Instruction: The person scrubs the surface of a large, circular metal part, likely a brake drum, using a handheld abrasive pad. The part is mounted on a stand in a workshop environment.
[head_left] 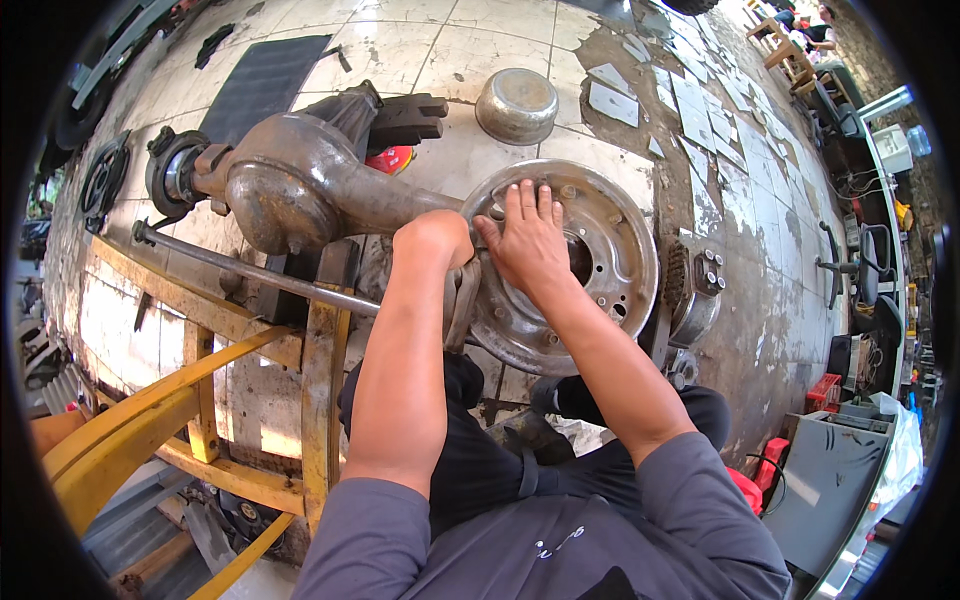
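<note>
My right hand [527, 240] lies flat on the face of a round, worn metal backing plate [622, 222], with fingers stretched out toward its far rim. My left hand [433, 238] is curled beside the plate's left edge, where the axle housing meets it. The left fingers are mostly hidden, and what they grip does not show. A greasy axle housing [290, 180] with a bulging middle runs left from the plate. Just below my left hand, a curved metal piece [462, 305] stands against the plate's left side.
A long metal rod [255, 272] slants across a yellow wooden frame [322, 400] at left. Beyond the plate sits a metal bowl [516, 108]. A machined metal part [697, 290] stands to the right. Broken tiles [690, 110] cover the far floor; a grey cabinet [825, 490] is at lower right.
</note>
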